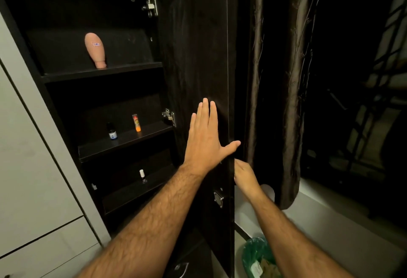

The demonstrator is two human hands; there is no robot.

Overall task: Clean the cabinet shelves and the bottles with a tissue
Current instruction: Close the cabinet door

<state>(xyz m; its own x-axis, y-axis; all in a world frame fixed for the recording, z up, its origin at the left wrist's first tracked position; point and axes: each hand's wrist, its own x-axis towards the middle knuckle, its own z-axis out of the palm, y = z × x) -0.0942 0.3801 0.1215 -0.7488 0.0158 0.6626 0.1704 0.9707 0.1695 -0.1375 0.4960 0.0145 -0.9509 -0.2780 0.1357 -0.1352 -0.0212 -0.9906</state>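
The dark cabinet stands open, its door (198, 57) swung out toward me. My left hand (204, 136) lies flat on the door's inner face, fingers together and thumb hooked over the edge. My right hand (244, 176) is behind the door's outer edge, partly hidden; what it holds cannot be told. A peach bottle (94, 49) stands upside down on the upper shelf (103, 72). A small dark bottle (112, 132) and an orange tube (136, 122) stand on the middle shelf (123, 145). A white-capped small bottle (142, 176) stands on the lower shelf (132, 194). No tissue shows.
A dark curtain (275, 79) hangs right of the door. A bin with a green liner (255, 255) holding scraps sits at the bottom right. A white wall panel (33, 167) borders the cabinet on the left. Window bars (363, 101) are at the far right.
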